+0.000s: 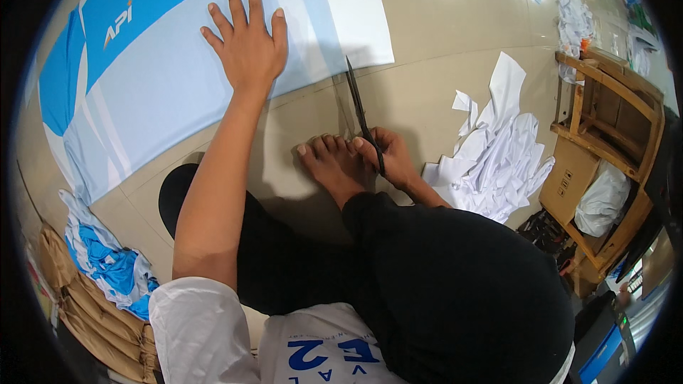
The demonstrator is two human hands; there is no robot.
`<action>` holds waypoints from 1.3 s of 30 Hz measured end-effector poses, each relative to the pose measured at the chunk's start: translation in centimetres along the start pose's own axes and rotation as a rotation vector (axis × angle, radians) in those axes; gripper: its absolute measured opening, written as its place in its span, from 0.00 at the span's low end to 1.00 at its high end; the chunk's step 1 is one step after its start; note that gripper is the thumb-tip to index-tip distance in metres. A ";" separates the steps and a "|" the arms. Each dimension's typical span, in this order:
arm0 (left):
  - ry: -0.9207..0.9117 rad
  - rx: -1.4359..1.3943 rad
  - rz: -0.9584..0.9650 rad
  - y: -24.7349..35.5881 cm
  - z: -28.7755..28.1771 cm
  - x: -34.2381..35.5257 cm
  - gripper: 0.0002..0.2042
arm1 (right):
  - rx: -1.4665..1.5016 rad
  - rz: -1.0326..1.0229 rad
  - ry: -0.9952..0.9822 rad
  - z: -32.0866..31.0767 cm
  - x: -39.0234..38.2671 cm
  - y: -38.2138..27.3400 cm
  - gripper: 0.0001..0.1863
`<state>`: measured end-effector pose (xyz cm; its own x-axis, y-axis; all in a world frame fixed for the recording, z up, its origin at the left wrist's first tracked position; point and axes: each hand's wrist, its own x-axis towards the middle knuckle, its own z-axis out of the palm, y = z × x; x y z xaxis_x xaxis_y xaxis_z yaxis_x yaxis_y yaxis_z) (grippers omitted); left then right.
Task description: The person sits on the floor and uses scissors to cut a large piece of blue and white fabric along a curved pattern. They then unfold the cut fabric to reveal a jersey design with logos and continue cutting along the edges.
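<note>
Left hand [250,55] splayed wide, gripping nothing, apparently steadying blue-white printed fabric [167,103] beneath; right hand [393,158] curls round black scissors [358,105], blades ahead.

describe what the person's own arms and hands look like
The left hand is a bare five-fingered grip with short nails and no glove or ring. Its forearm is bare too, up to a loose, short white sleeve ending near the elbow. The right hand is also ungloved; its upper arm is hidden behind the black-clad leg.
</note>
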<state>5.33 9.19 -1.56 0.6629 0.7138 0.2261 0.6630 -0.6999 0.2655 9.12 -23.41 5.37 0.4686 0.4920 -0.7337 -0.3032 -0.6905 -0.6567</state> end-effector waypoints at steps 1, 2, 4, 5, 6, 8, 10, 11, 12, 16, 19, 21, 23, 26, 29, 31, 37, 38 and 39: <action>0.006 -0.011 0.000 0.0 0.0 0.0 0.34 | -0.020 -0.005 -0.001 0.0 0.3 0.2 0.27; 0.002 -0.013 -0.004 0.0 0.0 0.0 0.34 | -0.040 -0.011 -0.002 -0.1 0.4 0.3 0.27; -0.005 -0.013 -0.012 0.0 0.0 -0.1 0.34 | 0.092 0.013 -0.018 0.3 0.4 0.4 0.26; -0.009 -0.008 -0.016 0.0 0.0 -0.2 0.34 | 0.158 0.025 -0.025 0.4 0.4 0.4 0.26; -0.011 -0.002 -0.018 -0.1 0.0 -0.1 0.34 | 0.128 0.019 -0.022 0.3 0.2 0.4 0.26; -0.015 0.011 -0.018 -0.3 -0.1 -0.2 0.34 | 0.070 0.006 -0.017 -0.1 -0.3 0.7 0.25; -0.013 0.018 -0.014 -0.1 0.0 -0.2 0.34 | -0.005 0.007 -0.018 -0.9 -0.8 1.8 0.24; -0.012 0.018 -0.015 -0.1 0.0 -0.1 0.34 | -0.025 0.013 -0.020 -1.1 -1.1 2.2 0.24; -0.015 0.019 -0.017 0.0 0.0 0.0 0.34 | -0.035 0.018 -0.025 -1.2 -1.3 2.3 0.24; -0.004 0.017 -0.008 -0.1 0.1 0.0 0.34 | -0.020 0.034 -0.048 -1.0 -1.4 1.8 0.25; -0.003 0.017 -0.006 -0.1 0.2 -0.1 0.34 | 0.012 0.045 -0.063 -0.7 -1.1 1.1 0.25; 0.000 0.009 -0.003 -0.1 0.2 -0.1 0.34 | 0.041 0.058 -0.070 -0.5 -1.0 0.6 0.25; 0.002 0.007 -0.001 -0.2 0.1 -0.1 0.34 | 0.076 0.073 -0.081 -0.2 -0.8 0.1 0.25; 0.002 0.018 0.002 -0.2 0.1 -0.2 0.35 | 0.140 0.093 -0.086 0.3 -0.4 -0.3 0.25; 0.005 0.030 0.008 -0.2 0.2 -0.1 0.35 | 0.249 0.083 -0.051 0.7 0.0 -0.7 0.25; 0.004 0.034 0.010 -0.2 0.2 -0.1 0.35 | 0.212 0.094 -0.057 0.5 0.1 -0.6 0.25; 0.003 0.061 0.019 -0.4 0.4 -0.1 0.35 | 0.240 0.073 -0.060 0.5 0.5 -0.5 0.25; 0.004 0.059 0.020 -0.4 0.4 -0.1 0.35 | 0.238 0.069 -0.061 0.6 0.5 -0.5 0.25; 0.005 0.058 0.021 -0.4 0.4 -0.1 0.35 | 0.240 0.063 -0.049 0.6 0.5 -0.6 0.24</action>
<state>5.17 9.40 -2.06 0.6750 0.6992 0.2357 0.6684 -0.7147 0.2060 9.00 -22.45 5.26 0.4037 0.4812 -0.7781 -0.5213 -0.5780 -0.6279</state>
